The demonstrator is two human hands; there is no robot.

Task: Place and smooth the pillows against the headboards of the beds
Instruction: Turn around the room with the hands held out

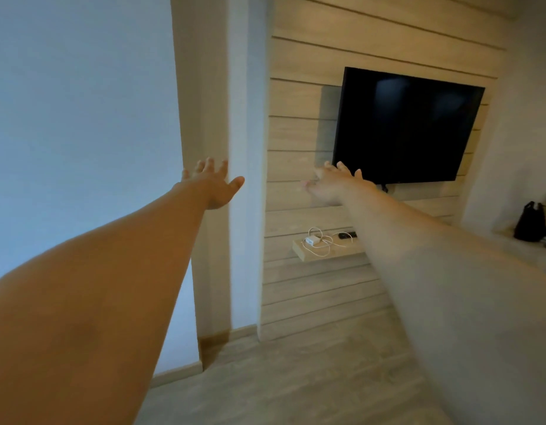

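Note:
Both arms stretch straight out in front of me at about chest height. My left hand (212,185) is open with the fingers spread, in front of a white wall corner, and holds nothing. My right hand (333,185) is also open with spread fingers and empty, in front of the lower left corner of a wall television. No pillow, bed or headboard is in view.
A black television (406,127) hangs on a slatted wooden wall panel (299,96). Below it a small wooden shelf (320,253) carries a white charger with cable (316,240) and a dark remote. A black bag (530,222) sits on a ledge at right. Wooden floor (296,378) lies below.

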